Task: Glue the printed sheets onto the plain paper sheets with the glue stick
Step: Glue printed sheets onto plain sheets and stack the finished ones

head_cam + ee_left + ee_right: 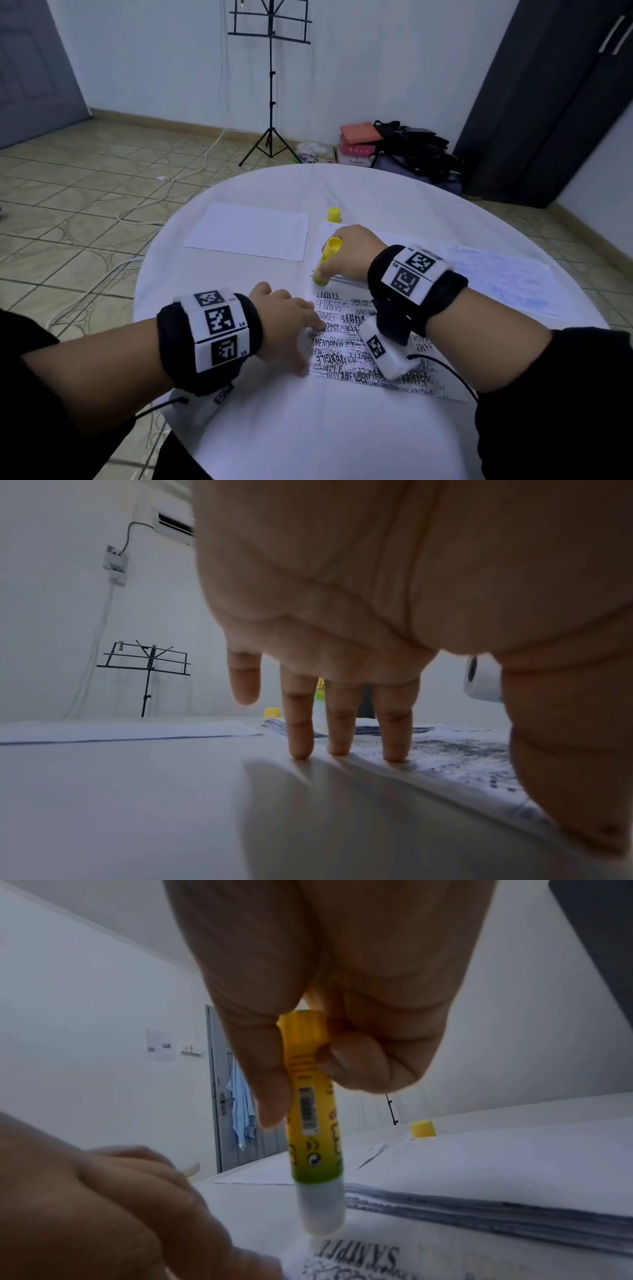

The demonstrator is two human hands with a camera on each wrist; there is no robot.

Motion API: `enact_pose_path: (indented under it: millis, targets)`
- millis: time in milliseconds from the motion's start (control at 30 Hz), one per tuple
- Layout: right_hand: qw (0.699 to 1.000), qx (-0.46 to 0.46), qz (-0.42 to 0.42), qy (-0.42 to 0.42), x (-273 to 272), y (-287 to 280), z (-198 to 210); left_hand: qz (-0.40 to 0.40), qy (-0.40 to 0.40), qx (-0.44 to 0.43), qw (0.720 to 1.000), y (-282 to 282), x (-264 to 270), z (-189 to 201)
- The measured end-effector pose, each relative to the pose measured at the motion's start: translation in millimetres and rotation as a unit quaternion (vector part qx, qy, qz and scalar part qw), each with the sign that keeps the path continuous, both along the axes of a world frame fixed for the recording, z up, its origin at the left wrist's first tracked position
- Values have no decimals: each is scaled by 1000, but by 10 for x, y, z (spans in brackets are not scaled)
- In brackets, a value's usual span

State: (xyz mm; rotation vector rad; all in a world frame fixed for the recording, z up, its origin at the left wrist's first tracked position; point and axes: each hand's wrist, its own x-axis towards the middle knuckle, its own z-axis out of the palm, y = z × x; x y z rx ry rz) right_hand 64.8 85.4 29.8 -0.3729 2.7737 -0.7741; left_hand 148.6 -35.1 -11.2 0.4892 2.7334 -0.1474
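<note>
A printed sheet [346, 339] with black text lies face up on the white round table [308, 428]. My left hand [287, 322] presses its left edge flat with straight fingertips [337, 746]. My right hand [352, 253] grips a yellow-green glue stick [325, 263] upright, and its white glue tip [320, 1215] touches the sheet's far left corner near the word SAMPLE. The yellow cap [334, 214] stands apart further back. A plain sheet [248, 229] lies to the left.
A stack of sheets [496, 1183] lies just behind the printed sheet, under my right hand. More paper with faint blue print [500, 281] lies at the right. Beyond the table stand a music stand [270, 85] and bags [411, 144] on the floor.
</note>
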Motion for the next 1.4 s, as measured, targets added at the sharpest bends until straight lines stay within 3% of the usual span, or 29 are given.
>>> enact_pose_path:
  millis: [233,367,700,900,1100,1200,1400]
  targets:
    - [998,35,41,32,-27,-84,-92,-1,-7,-3,1000,-12,-49,18]
    - [997,50,24,45,-65,33,-124,2,-17,4,1000,-13,-122,61]
    - [994,76,-71,37,35,969,-79,11,-44,1,999,16,-256,106]
    - [988,103,-106,39,22,1307,-30,24,-21,-7,999,71,-292,79]
    - [998,-7,2,60,240,828,97,38,-16,-43,998,18,-362,17]
    - [995,2,84,55,347,467,79,30,-24,-60,997,-29,-351,29]
    - [986,46,154,54,455,103,-111,16,-48,-57,997,-8,-285,140]
